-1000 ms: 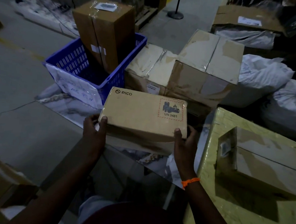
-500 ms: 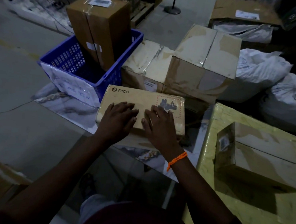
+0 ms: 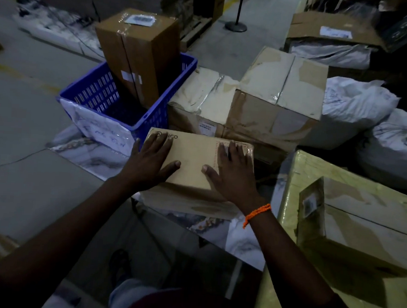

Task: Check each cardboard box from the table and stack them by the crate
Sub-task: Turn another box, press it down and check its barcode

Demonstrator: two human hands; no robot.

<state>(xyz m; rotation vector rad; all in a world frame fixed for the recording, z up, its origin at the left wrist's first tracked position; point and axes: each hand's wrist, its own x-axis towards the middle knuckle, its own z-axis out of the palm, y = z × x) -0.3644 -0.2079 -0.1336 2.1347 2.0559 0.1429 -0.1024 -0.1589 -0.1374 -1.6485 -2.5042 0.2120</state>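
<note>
A flat tan PICO box (image 3: 193, 160) lies on top of another flat box (image 3: 190, 201) beside the blue crate (image 3: 129, 106). My left hand (image 3: 149, 161) presses flat on its left half, fingers spread. On its right half lies my right hand (image 3: 232, 173), also flat, covering the red hazard label. A tall brown box (image 3: 137, 54) stands inside the crate. One more taped box (image 3: 365, 225) sits on the yellow wrapped table (image 3: 316, 168) at the right.
Two large worn cartons (image 3: 272, 98) stand behind the stack. White sacks (image 3: 357, 111) lie to the right, with an open carton (image 3: 331, 30) beyond. A marble-patterned sheet (image 3: 92, 156) lies under the crate. A post base (image 3: 236, 26) stands at the back. Grey floor stretches left.
The PICO box went from being held at its ends to lying on the lower box. Both hands moved onto its top, then spread apart toward its two ends.
</note>
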